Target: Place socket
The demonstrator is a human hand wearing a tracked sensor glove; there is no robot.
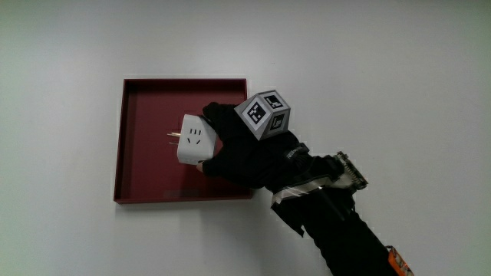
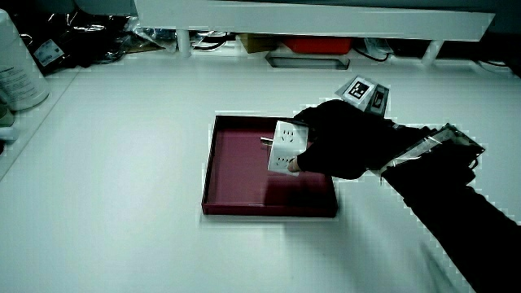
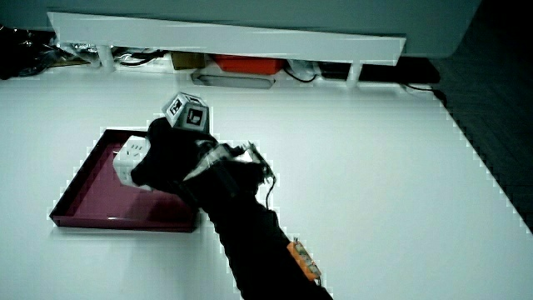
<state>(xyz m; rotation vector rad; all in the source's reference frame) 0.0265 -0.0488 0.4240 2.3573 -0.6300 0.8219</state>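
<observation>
A white socket adapter (image 1: 193, 142) with metal prongs is held in the black-gloved hand (image 1: 238, 149) over the dark red square tray (image 1: 142, 115). The fingers curl around the socket's edge. A patterned cube (image 1: 265, 113) sits on the back of the hand. In both side views the socket (image 2: 286, 148) (image 3: 129, 158) hangs just above the tray floor (image 2: 236, 163) (image 3: 87, 187), and whether it touches the floor cannot be told. The forearm (image 1: 345, 230) stretches from the tray toward the person.
The tray rests on a white table (image 1: 383, 77). A low white partition (image 2: 309, 16) stands at the table's edge farthest from the person, with cables and an orange object (image 3: 246, 65) under it. A white container (image 2: 20, 69) stands at the table's edge.
</observation>
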